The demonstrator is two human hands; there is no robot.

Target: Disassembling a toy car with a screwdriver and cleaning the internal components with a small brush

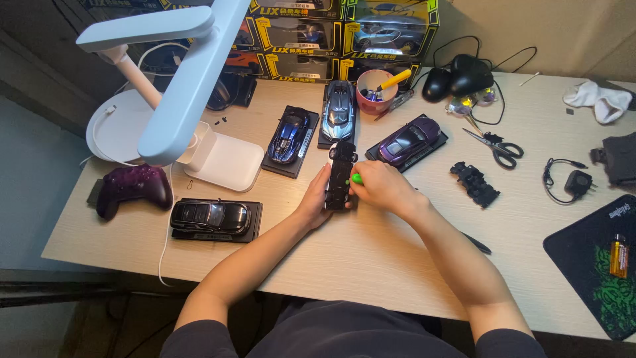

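Note:
A model car [340, 174] lies upside down on the wooden desk [371, 252], its black underside facing up. My left hand [315, 199] grips its left side. My right hand [381, 187] is closed around a green-handled screwdriver [357, 178] whose tip meets the car's underside. A black plastic car part [474, 183] lies to the right of my right hand. Close behind the upturned car stand a blue model car [289, 135] on a black base, a grey-blue model car [339, 109] and a purple model car [409, 140].
A white desk lamp [179, 86] reaches over the left side. A purple game controller [130, 188] and a black model car [211, 217] sit at left. A pink cup [373, 93], scissors [498, 146], two mice, a sock, a black mat and boxed cars surround the area.

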